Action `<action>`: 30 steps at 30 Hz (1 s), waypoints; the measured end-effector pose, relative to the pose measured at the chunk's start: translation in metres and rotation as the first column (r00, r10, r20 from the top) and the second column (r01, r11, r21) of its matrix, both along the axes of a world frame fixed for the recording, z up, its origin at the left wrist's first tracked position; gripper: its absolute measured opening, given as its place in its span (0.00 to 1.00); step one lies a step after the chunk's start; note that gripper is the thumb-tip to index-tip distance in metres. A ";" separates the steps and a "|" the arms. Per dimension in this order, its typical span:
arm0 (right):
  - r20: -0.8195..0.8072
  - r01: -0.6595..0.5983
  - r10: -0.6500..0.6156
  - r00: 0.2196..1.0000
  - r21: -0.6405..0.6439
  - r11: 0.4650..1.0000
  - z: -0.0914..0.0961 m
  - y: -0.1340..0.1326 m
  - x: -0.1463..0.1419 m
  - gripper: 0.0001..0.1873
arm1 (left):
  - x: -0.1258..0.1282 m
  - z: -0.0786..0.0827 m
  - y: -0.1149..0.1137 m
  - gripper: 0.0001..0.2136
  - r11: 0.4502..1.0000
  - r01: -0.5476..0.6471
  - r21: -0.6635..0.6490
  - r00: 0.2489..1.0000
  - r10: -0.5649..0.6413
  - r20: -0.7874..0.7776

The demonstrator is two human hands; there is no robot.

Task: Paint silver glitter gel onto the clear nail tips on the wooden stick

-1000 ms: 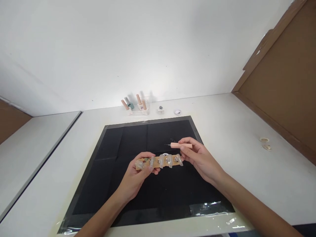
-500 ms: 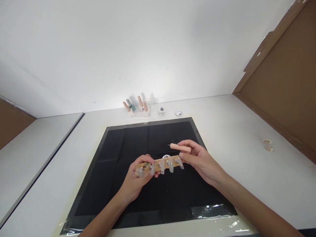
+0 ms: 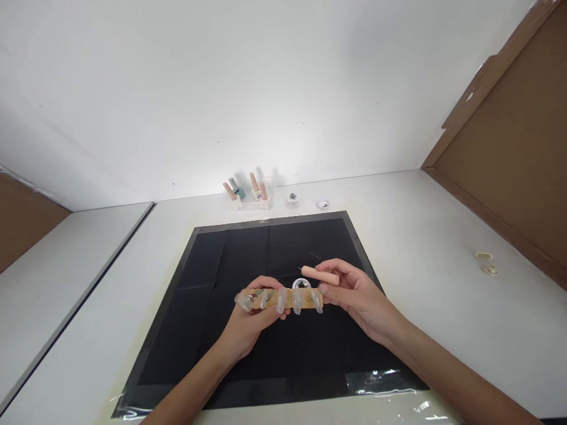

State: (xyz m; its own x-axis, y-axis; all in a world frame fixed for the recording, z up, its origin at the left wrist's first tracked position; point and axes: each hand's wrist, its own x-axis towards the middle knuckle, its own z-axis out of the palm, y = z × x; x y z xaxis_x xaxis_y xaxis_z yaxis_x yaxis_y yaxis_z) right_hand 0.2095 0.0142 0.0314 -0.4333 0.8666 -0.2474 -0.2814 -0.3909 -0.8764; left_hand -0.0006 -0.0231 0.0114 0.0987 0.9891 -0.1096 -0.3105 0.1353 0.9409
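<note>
My left hand (image 3: 246, 323) grips the left part of a tan strip (image 3: 289, 300), with the thumb in front and the fingers behind. Several clear false nail tips (image 3: 297, 301) stand out along the strip, pointing toward me. Between the fingers of my right hand (image 3: 364, 301) lies a peach-coloured handle with a thin dark tip, like a fine nail art brush (image 3: 321, 275); its tip points left, above the strip. My right thumb is at the strip's right end. Just behind the strip, a small round white dish (image 3: 302, 283) with dark bits is partly hidden.
A black mat (image 3: 248, 248), taped at its edges, covers the middle of the white table. At the back stand several nail polish bottles (image 3: 264, 195) in a clear holder, a small jar (image 3: 293, 200) and a white dish (image 3: 323, 204). Two small round items (image 3: 489, 270) lie at right.
The strip has turned more level, its nail tips now facing me more directly. My right hand has lowered slightly with the brush, and more of the dish behind the strip shows.
</note>
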 end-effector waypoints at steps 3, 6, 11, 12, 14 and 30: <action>-0.006 -0.001 0.001 1.000 0.031 1.000 -0.002 -0.003 -0.003 0.12 | 0.003 0.002 0.001 0.12 0.999 0.039 -0.034 0.996 -0.037 0.080; -0.008 -0.007 0.007 1.000 0.064 0.998 -0.004 -0.005 -0.006 0.10 | 0.003 0.003 0.001 0.10 0.995 0.080 -0.066 0.990 -0.071 0.122; 0.040 0.063 -0.070 0.997 0.151 0.986 -0.003 -0.002 -0.004 0.08 | 0.003 0.001 0.000 0.09 0.991 0.100 -0.090 0.981 -0.083 0.177; 0.049 0.099 -0.109 0.993 0.173 0.980 -0.002 0.000 -0.003 0.08 | 0.002 0.001 0.000 0.09 0.990 0.104 -0.096 0.980 -0.086 0.181; 0.069 0.170 -0.190 0.979 0.231 0.958 0.000 0.003 0.001 0.08 | 0.000 0.001 -0.001 0.09 0.989 0.098 -0.109 0.980 -0.076 0.186; 0.541 -0.190 -0.155 0.827 0.528 0.828 0.002 0.014 0.012 0.05 | -0.028 0.008 0.011 0.17 0.939 0.004 -0.343 0.964 0.088 0.251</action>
State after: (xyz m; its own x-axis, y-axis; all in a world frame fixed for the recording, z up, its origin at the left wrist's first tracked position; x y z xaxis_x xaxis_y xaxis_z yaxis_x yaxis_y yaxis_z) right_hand 0.2215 0.0282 0.0329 -0.3923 0.9178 0.0609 0.3053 0.1923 -0.9326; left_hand -0.0283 -0.0118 0.0194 0.1279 0.9014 -0.4136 -0.5489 0.4117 0.7275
